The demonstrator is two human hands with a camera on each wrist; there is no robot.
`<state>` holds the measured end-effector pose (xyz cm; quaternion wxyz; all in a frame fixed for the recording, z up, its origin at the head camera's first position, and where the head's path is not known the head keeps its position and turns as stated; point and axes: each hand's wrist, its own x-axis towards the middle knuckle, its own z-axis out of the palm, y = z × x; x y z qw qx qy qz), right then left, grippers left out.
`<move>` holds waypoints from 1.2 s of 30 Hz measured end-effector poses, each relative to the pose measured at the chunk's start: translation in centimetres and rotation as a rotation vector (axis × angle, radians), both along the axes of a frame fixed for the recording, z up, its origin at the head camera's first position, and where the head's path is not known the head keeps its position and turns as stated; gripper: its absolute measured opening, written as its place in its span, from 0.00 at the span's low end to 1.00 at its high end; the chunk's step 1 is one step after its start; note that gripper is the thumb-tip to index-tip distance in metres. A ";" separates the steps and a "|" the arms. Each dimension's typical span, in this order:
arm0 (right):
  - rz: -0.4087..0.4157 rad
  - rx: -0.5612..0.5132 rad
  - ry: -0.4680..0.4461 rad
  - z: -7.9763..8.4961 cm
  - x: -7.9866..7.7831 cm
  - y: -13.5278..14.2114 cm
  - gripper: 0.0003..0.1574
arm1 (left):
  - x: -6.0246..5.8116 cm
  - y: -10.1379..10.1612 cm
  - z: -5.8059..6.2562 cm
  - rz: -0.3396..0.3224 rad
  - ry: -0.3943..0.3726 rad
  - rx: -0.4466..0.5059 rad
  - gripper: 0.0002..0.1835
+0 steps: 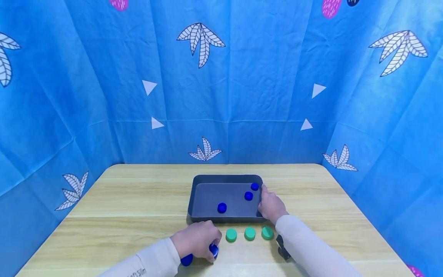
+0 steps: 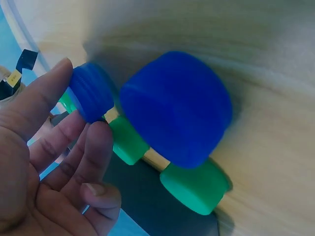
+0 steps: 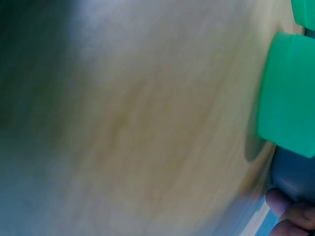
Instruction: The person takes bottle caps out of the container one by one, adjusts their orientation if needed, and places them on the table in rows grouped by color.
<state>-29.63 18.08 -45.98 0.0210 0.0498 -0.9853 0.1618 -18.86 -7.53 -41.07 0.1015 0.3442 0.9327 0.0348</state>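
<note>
My left hand (image 1: 199, 238) pinches a round blue cap (image 2: 91, 93) between thumb and fingertips, just in front of a dark grey tray (image 1: 207, 196). Beside that hand, a second blue cap (image 1: 187, 260) lies on the table, partly hidden by the sleeve in the head view. My right hand (image 1: 272, 206) grips the tray's right wall, with a finger along the rim; its fingers (image 3: 298, 214) show at the lower corner of the right wrist view. Inside the tray lie three blue caps, at the front (image 1: 222, 207), right (image 1: 248, 196) and back right corner (image 1: 254, 186).
Three green caps, the left (image 1: 231, 235), middle (image 1: 250, 234) and right (image 1: 267, 233), stand in a row before the tray. The wooden table (image 1: 138, 196) is bordered by blue patterned curtains (image 1: 259, 96) at the back and sides.
</note>
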 end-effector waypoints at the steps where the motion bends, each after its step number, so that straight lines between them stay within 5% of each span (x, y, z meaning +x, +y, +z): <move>1: 0.002 0.001 0.002 0.0 0.0 0.0 0.49 | 0.0 0.0 0.0 0.000 0.002 -0.004 0.18; 28: 0.007 -0.002 0.037 0.0 0.1 0.0 0.48 | 0.0 -0.3 0.1 -0.020 -0.019 0.001 0.17; 36: 0.006 -0.005 0.025 0.0 0.0 -0.1 0.49 | -1.9 0.2 1.2 -0.031 0.066 0.137 0.11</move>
